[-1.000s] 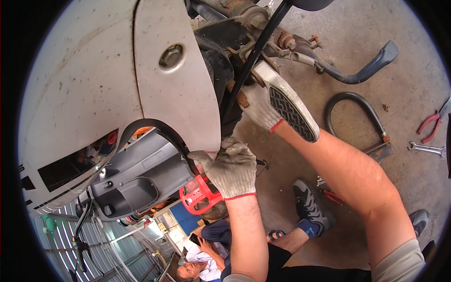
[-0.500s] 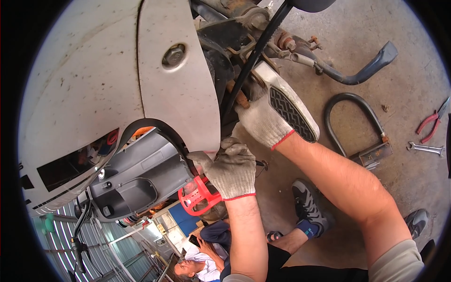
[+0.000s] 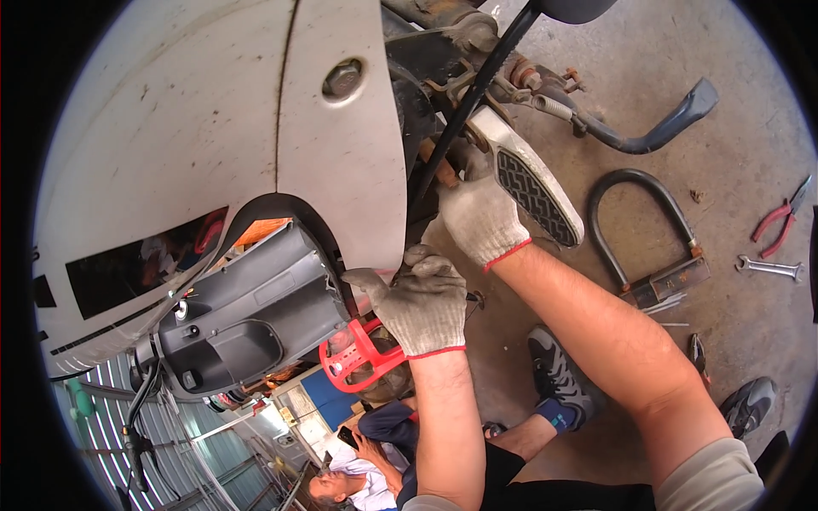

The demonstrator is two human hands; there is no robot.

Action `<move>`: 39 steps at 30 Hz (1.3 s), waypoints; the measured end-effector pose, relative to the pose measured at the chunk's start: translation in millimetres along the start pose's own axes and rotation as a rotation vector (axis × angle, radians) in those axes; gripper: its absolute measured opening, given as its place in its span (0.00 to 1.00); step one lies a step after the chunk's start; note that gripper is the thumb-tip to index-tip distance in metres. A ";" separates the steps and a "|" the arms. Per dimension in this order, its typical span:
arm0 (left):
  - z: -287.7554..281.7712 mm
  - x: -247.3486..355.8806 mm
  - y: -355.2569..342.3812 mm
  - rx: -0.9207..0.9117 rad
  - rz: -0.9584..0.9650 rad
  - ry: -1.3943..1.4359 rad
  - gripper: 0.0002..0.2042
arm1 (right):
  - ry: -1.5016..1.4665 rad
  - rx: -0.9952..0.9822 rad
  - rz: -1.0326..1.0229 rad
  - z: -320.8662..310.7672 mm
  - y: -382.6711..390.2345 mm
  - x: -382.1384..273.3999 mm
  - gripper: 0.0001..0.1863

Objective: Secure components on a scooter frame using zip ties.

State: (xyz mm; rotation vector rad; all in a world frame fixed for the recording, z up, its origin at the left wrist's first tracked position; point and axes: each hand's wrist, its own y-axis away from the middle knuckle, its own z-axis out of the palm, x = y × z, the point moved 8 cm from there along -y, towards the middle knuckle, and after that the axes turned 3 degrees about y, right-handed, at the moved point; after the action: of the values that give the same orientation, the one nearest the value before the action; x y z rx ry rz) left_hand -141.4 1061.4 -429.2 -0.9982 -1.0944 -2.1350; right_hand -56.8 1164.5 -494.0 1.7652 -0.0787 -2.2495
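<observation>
A white scooter body panel [image 3: 230,128] with a hex bolt [image 3: 343,81] set in it fills the upper left. My left hand [image 3: 422,302], in a grey-white knitted glove with a red cuff, is closed at the panel's lower end, its edge between thumb and curled fingers. My right hand [image 3: 484,217], gloved alike, reaches in beside the white footrest [image 3: 532,183] with its black ribbed pad. Its fingers are hidden among the dark frame parts, close to a rusty brown piece [image 3: 446,173]. A black rod [image 3: 477,89] slants across in front of that spot.
The side stand [image 3: 656,136] with its spring juts out right. On the concrete lie a U-lock [image 3: 639,179], red-handled pliers [image 3: 780,221] and an open-end wrench [image 3: 769,268]. A red plastic frame [image 3: 358,362] is below the left glove. A seated person [image 3: 366,468] holds a phone.
The panel and its bolt appear farther right and slightly higher. My right forearm has shifted a little left, uncovering a tool on the floor. Both hands stay at the same parts.
</observation>
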 end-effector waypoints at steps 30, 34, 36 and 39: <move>0.0 1.9 -0.7 -0.024 -0.037 0.071 0.26 | -0.141 0.090 -0.042 1.2 -13.9 -5.0 0.16; 0.2 0.3 -3.2 -0.161 -0.162 0.047 0.29 | -0.049 0.139 -0.117 1.9 -9.6 -13.4 0.19; -3.4 2.8 -5.6 -0.200 -0.177 0.043 0.29 | -0.121 0.124 -0.036 3.8 -9.9 -9.9 0.19; 5.4 -8.2 -2.1 -0.319 -0.255 0.066 0.29 | -0.259 0.100 0.075 5.1 -9.3 1.3 0.19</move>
State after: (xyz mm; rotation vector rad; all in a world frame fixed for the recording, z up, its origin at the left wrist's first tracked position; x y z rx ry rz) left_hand -136.1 1068.1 -434.5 -0.9584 -0.9072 -2.5902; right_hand -63.6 1172.4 -495.9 1.4787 -0.3098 -2.4436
